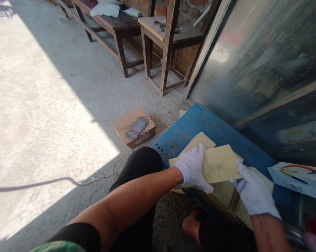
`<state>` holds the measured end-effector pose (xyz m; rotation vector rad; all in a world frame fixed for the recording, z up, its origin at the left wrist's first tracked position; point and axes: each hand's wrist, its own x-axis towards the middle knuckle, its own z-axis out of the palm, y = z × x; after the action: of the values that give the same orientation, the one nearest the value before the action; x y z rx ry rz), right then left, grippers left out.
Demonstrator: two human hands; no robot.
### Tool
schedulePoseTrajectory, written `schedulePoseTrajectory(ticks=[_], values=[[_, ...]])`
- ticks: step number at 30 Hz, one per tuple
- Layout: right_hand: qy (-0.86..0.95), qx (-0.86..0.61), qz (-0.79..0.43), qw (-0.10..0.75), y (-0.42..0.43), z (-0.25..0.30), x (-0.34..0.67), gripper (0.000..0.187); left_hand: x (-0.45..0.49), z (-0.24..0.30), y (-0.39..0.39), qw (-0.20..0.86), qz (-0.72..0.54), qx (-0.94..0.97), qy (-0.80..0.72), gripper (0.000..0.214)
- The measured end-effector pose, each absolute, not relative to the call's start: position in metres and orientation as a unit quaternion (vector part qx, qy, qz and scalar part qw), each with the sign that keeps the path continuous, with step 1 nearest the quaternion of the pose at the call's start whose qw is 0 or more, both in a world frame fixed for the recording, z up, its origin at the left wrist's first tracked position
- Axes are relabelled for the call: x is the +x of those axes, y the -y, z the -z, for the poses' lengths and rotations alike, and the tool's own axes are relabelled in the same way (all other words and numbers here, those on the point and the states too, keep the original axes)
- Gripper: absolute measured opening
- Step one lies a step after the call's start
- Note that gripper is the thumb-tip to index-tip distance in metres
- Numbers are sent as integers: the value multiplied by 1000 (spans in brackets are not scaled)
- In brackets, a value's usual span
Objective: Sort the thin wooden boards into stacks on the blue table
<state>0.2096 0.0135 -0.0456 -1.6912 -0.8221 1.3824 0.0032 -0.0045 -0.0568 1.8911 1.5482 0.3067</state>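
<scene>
- Left hand (192,168) in a white cotton glove: fingers are curled round the left edge of a stiff cream sheet (221,164), and it looks like a firm hold
- Right hand (255,190), same kind of glove: fingers are closed on the sheet's right edge, so both hands have it
- The sheet sits right on top of a messy pile of cream sheets (200,141), lower centre-right of the frame
- That pile lies on a blue perforated board (200,126), which slopes up toward a big dusty glass pane (255,59) on the right
- Just right of the right hand there's a white printed sheet (294,180) with a rainbow-like arc
- Mid-frame, left of the board, a cardboard box (118,124) sits on the concrete floor (42,115), label blurred out
- Upper middle: two wooden tables (171,33) against a brick wall (186,59)
- A thin wire (55,181) runs across the floor at left
</scene>
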Motion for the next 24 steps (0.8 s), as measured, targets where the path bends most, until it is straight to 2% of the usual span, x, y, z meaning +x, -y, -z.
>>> schedulePoseTrajectory(ticks=[6, 12, 18, 24], values=[[306, -672, -549, 392, -35, 67, 205, 49, 35, 61, 2, 327, -31, 676, -659, 139], [289, -699, -501, 421, -47, 70, 218, 41, 47, 65, -8, 379, -13, 617, -689, 131], [213, -684, -529, 455, -46, 58, 225, 42, 48, 83, -17, 329, -32, 611, -720, 129], [150, -658, -569, 469, -45, 51, 230, 43, 37, 92, -22, 312, 40, 598, -738, 130]])
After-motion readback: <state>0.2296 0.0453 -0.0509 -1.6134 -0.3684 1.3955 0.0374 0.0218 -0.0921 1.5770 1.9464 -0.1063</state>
